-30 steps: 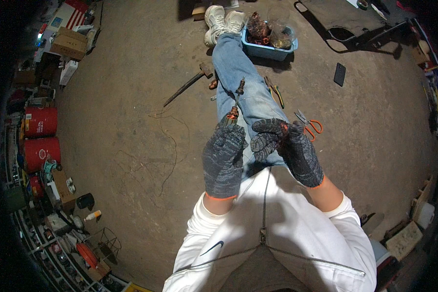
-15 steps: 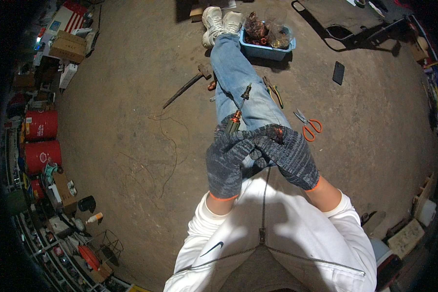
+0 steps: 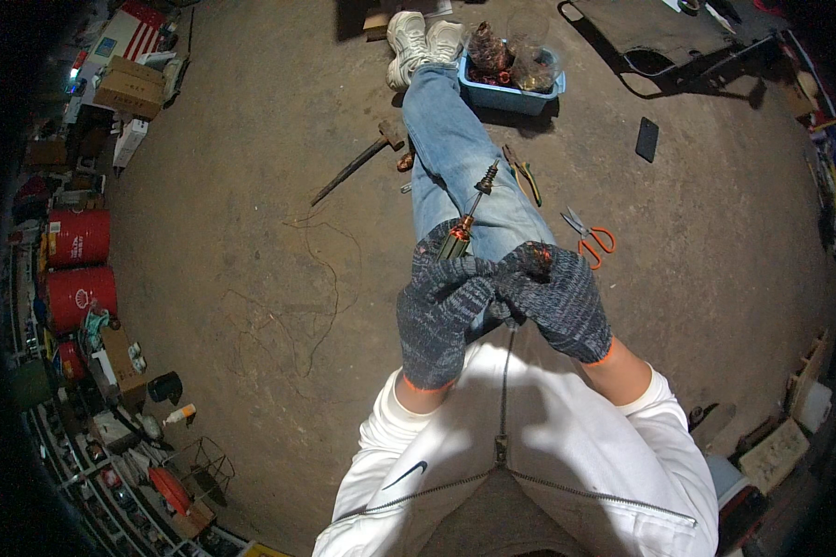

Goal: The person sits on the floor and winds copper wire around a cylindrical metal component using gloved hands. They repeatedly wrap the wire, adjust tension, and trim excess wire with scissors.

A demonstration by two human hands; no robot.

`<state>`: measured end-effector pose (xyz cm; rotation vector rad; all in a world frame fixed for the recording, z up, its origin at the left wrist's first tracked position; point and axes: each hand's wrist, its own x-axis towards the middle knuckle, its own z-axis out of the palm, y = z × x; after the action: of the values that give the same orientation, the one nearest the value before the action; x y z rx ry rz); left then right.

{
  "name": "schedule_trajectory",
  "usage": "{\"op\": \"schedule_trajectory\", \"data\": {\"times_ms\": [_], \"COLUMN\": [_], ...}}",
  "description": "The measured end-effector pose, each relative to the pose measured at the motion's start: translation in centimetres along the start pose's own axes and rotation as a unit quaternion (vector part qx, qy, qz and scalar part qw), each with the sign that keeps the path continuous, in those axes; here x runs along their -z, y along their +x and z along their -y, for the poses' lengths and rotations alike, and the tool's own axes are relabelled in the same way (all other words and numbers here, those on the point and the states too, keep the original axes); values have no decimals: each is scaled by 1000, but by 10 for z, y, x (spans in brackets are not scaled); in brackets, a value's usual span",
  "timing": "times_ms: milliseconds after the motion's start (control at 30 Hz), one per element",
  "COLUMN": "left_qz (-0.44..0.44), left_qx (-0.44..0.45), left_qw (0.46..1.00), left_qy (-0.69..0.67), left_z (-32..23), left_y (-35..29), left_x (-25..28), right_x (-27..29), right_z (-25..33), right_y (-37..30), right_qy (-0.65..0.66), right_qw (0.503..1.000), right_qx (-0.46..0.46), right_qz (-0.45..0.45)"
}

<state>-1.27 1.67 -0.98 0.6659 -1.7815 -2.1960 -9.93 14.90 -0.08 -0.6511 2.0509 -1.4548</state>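
Observation:
My left hand (image 3: 444, 316), in a dark grey knitted glove with an orange cuff, is closed around a small motor armature (image 3: 455, 239). Copper windings show at the armature's upper end, and its shaft with a dark ribbed tip points up and to the right. Close beside it is my gloved right hand (image 3: 559, 302), its fingers bent in against the left ones. A small clump of copper wire (image 3: 535, 260) shows at the right fingers. Both hands are above my jeans-clad legs (image 3: 469, 148). What lies between the fingertips is hidden.
Orange-handled scissors (image 3: 589, 238) and pliers (image 3: 522, 174) lie right of my legs; a hammer (image 3: 358, 165) lies left. Beyond stands a blue bin (image 3: 515, 97) with copper scrap. A phone (image 3: 646, 139) and loose wire (image 3: 334, 288) are on the floor. Red drums (image 3: 82, 299) stand far left.
The armature has shifted slightly to the right, its shaft leaning further that way. Both hands have moved a little, and the copper wire at the right hand shows more clearly.

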Motion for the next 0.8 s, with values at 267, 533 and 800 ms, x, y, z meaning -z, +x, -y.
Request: {"op": "schedule_trajectory", "data": {"times_ms": [267, 533, 800], "left_qz": [-13, 2, 8], "left_qx": [8, -50, -107], "left_qw": [1000, 997, 990], "left_qy": [11, 60, 91], "left_z": [-4, 2, 0], "left_y": [-2, -2, -1], "left_x": [-1, 5, 1], "right_x": [-4, -2, 0], "right_z": [-3, 1, -6], "right_y": [-2, 1, 3], "right_qy": [108, 65, 59], "right_qw": [993, 996, 997], "right_qx": [-25, -42, 1], "right_qz": [-28, -32, -43]}}
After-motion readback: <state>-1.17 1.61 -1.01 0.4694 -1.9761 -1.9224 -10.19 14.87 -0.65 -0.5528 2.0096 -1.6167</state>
